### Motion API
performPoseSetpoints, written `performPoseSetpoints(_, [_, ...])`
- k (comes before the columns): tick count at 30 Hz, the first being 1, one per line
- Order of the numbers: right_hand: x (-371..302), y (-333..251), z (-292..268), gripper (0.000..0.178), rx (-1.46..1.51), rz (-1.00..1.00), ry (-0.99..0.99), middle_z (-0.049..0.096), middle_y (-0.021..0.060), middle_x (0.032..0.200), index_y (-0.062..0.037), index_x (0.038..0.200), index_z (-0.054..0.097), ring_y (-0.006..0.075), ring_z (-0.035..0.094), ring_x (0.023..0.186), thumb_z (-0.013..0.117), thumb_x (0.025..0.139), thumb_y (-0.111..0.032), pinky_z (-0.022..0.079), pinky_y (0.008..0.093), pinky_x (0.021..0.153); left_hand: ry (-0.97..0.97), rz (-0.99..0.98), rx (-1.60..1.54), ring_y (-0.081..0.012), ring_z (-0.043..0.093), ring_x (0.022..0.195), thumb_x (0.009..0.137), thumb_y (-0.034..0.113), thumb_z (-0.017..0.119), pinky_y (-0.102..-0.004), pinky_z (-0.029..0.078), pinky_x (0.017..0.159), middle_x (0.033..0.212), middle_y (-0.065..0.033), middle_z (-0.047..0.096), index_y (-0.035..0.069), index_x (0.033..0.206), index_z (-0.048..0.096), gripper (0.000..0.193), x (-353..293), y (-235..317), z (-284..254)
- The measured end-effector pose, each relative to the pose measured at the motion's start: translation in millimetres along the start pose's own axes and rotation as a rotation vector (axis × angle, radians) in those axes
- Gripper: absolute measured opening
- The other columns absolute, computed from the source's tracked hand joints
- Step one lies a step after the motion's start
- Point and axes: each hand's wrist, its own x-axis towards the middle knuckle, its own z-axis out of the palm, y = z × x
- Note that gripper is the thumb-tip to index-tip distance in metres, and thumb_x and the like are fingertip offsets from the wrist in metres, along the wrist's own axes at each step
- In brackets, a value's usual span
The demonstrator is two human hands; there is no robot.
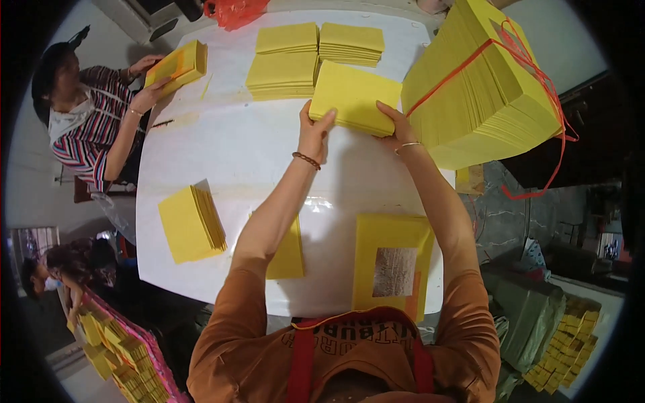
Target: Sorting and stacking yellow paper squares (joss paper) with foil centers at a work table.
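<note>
Both my hands grip a stack of yellow paper sheets (355, 93) above the far middle of the table. At its left near corner is my left hand (314, 134), thumb on top. My right hand (396, 126) closes round the right end, its fingers partly hidden underneath. Just behind lie several similar stacks, among them a near left one (282, 72), a far left one (287, 38) and a right one (351, 43). To the right stands a tall yellow paper bundle (457, 94) tied with red strap (451, 75).
On the white table (228, 141), a yellow stack (187, 225) lies near left, another (289, 252) is partly behind my left forearm, and a yellow packet with a picture (393, 232) lies near right. A co-worker at left holds a yellow pack (181, 66). A red bag (235, 12) lies far back.
</note>
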Motion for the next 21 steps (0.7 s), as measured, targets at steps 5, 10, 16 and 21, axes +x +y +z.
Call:
performPoseSetpoints(5, [8.5,9.3,2.3,0.048,0.123,-0.023,0.21,0.055,0.0037,0.105,-0.0152,0.111,0.05,0.0204,0.052,0.098,0.066,0.073,-0.038,0.043,0.039,0.081,-0.014,-0.065,0.042,-0.0196,0.047,0.1,0.072,0.011,0.066,-0.038,0.042,0.074,0.12,-0.0068,0.04,0.016,0.126,0.024,0.069,18.1,2.6,14.3])
performPoseSetpoints(10, [30.2,7.5,2.9,0.05,0.234,-0.076,0.144,0.052,0.0059,0.111,-0.0143,0.115,0.047,0.0235,0.049,0.102,0.06,0.076,-0.044,0.041,0.0422,0.086,0.194,-0.066,-0.019,-0.0217,0.047,0.099,0.072,0.007,0.062,-0.0404,0.043,0.077,0.117,-0.0087,0.041,0.016,0.125,0.025,0.066,37.5,-0.8,33.7])
performPoseSetpoints(16, [58.3,8.7,6.2,0.05,0.299,-0.372,0.178,0.052,0.0055,0.111,-0.0119,0.115,0.047,0.0235,0.047,0.105,0.053,0.08,-0.046,0.037,0.0448,0.088,0.42,-0.028,-0.15,-0.0219,0.046,0.099,0.072,0.006,0.063,-0.0366,0.043,0.076,0.115,-0.0097,0.041,0.013,0.126,0.025,0.067,58.3,-15.5,60.3])
performPoseSetpoints(21, [83.1,7.1,18.7,0.045,-0.04,-0.389,0.348,0.051,0.0064,0.11,-0.0097,0.115,0.044,0.0218,0.049,0.101,0.059,0.08,-0.034,0.04,0.0415,0.086,0.468,0.116,-0.171,-0.022,0.045,0.101,0.073,0.008,0.064,-0.0365,0.042,0.081,0.119,-0.0086,0.04,0.012,0.131,0.019,0.074,93.3,-37.9,48.6])
